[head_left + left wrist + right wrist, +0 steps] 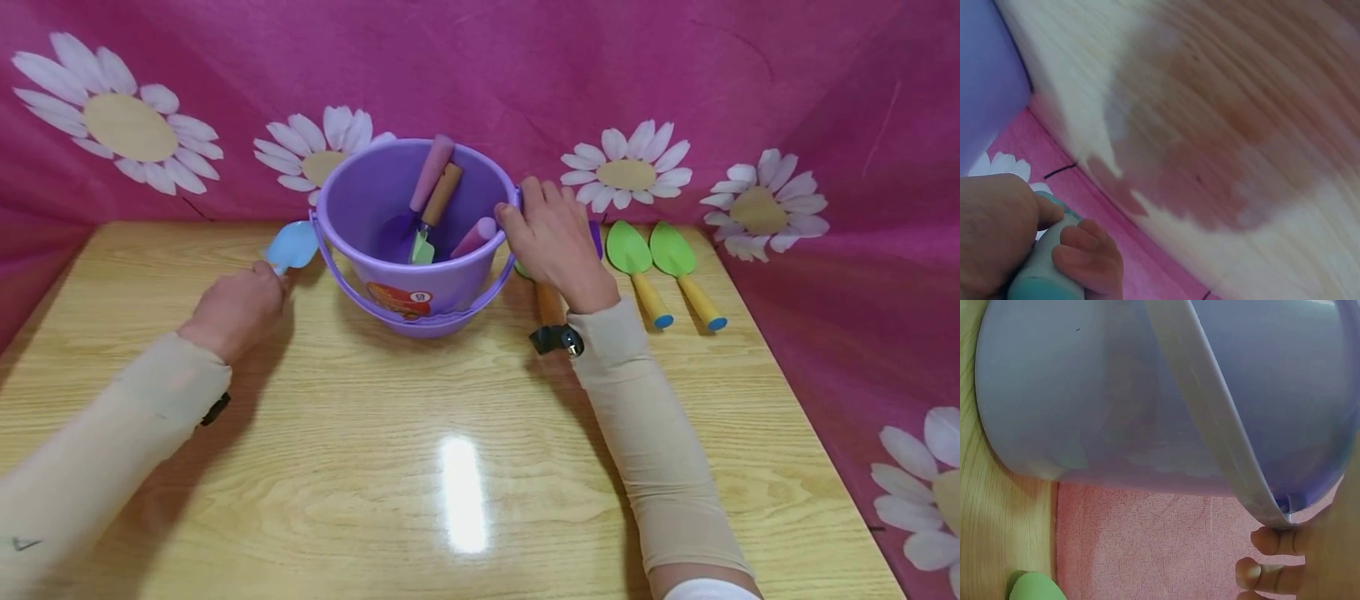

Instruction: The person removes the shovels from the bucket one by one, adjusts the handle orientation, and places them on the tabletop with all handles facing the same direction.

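Observation:
My left hand [240,308] grips a toy trowel by its handle; the light blue blade [294,245] points away, left of a purple bucket [412,292]. In the left wrist view, fingers and thumb wrap the pale handle [1050,265] with its teal end. My right hand [558,246] holds the bucket's right rim, thumb at the edge and fingers outside, close to the handle joint in the right wrist view. Inside the bucket lean two pink handles [432,173] and a wooden-handled tool [442,196]; a pale green blade [422,252] shows there too.
Right of the bucket lie two green trowels [630,247] with yellow handles. A brown handle [548,305] and a purple piece [596,237] are partly hidden under my right hand. Pink flowered cloth [480,67] rises behind the wooden table [360,467].

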Action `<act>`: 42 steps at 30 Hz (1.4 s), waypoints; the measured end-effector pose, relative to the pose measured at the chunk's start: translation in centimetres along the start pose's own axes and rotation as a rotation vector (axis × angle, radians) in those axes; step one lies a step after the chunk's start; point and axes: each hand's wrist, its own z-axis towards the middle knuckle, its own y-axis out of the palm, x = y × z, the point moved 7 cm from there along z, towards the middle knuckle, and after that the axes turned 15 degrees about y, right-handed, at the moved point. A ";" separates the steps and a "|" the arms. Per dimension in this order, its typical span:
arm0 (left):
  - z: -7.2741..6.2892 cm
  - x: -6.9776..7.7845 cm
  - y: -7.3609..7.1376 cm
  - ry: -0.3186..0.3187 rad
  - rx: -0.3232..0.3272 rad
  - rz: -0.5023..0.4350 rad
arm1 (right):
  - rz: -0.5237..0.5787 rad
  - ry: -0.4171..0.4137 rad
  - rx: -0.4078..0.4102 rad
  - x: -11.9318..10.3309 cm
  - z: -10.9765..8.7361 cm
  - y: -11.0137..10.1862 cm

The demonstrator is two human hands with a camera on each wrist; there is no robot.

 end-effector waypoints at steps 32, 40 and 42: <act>3.4 0.1 3.4 -0.197 -0.164 -0.191 | -0.016 0.015 -0.013 0.1 0.0 0.1; 3.6 0.5 3.3 -0.236 -0.196 -0.179 | -0.018 0.020 -0.020 0.2 0.1 0.1; 3.7 0.6 3.3 -0.237 -0.211 -0.172 | -0.019 0.021 -0.022 0.2 0.1 0.1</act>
